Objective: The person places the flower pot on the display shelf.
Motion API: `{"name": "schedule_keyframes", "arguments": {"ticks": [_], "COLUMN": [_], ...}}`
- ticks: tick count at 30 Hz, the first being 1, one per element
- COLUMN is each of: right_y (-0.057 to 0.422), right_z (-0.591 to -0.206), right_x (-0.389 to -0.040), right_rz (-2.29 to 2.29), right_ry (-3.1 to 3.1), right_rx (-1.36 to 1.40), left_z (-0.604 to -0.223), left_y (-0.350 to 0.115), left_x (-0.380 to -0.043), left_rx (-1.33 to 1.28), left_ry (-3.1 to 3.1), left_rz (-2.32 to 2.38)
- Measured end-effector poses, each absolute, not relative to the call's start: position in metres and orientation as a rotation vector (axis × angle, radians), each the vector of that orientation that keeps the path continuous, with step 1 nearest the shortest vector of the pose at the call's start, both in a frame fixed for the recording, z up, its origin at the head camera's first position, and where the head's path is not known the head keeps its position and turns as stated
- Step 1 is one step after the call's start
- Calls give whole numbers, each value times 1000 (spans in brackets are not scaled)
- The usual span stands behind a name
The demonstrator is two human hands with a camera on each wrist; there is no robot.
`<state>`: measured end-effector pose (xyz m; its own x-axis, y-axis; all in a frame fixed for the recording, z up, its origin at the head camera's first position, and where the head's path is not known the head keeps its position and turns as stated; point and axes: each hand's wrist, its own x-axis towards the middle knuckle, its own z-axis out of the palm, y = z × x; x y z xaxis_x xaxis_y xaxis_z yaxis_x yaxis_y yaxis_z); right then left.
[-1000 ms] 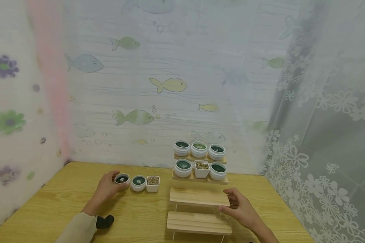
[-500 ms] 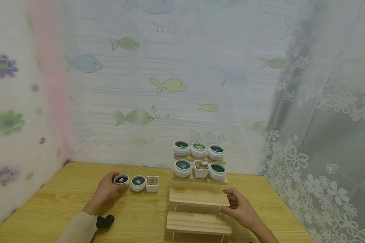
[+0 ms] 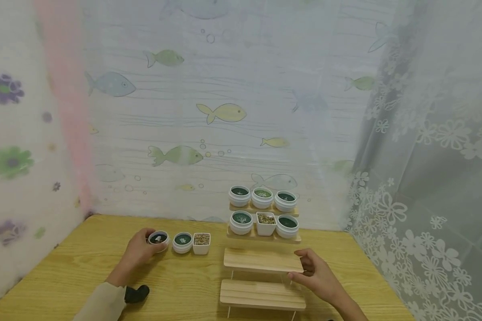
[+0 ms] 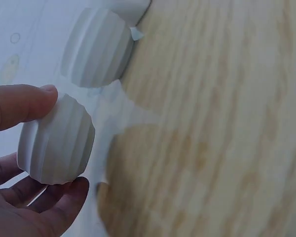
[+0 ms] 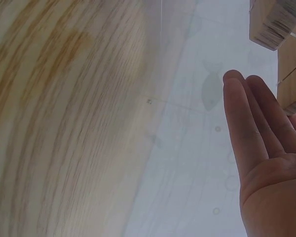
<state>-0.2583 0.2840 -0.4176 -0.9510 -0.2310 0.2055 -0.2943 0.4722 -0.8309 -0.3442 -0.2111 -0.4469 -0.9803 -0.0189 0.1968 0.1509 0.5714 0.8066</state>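
My left hand [image 3: 138, 250] holds a small round white pot [image 4: 59, 140] at the left end of a short row. Thumb on one side and fingers on the other grip its ribbed wall; dark contents with a pale bit show at its top. Beside it stand a second round pot [image 3: 182, 242] with dark green contents and a square white cup [image 3: 201, 244] of brownish grains. My right hand [image 3: 316, 273] is at the right end of an upper bare wooden shelf [image 3: 261, 260], thumb at the front corner. Its fingers [image 5: 244, 123] look straight in the right wrist view.
Two higher shelves behind carry several round white pots [image 3: 240, 196] and one square cup [image 3: 266, 223]. A lower wooden shelf [image 3: 262, 294] stands in front on thin legs. A black object [image 3: 136, 294] is at the left cuff. Patterned curtains [image 3: 225, 133] surround the table.
My left hand has shifted slightly left with the pot, widening the gap to the neighbouring pot. The right hand stays where it was.
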Motion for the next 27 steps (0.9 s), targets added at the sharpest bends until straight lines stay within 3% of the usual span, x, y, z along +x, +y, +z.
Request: {"name": "schedule_keyframes", "arguments": {"ticks": [27], "right_y": [284], "right_z": [-419], "right_x": [-259], "right_rz": [1501], "right_ry": [-2642], "right_rx": [453], "left_z": [-394], "left_y": [-172], "left_x": [-318], "left_rx": [-329], "left_ry": [-2499], "left_rz": [-1256]}}
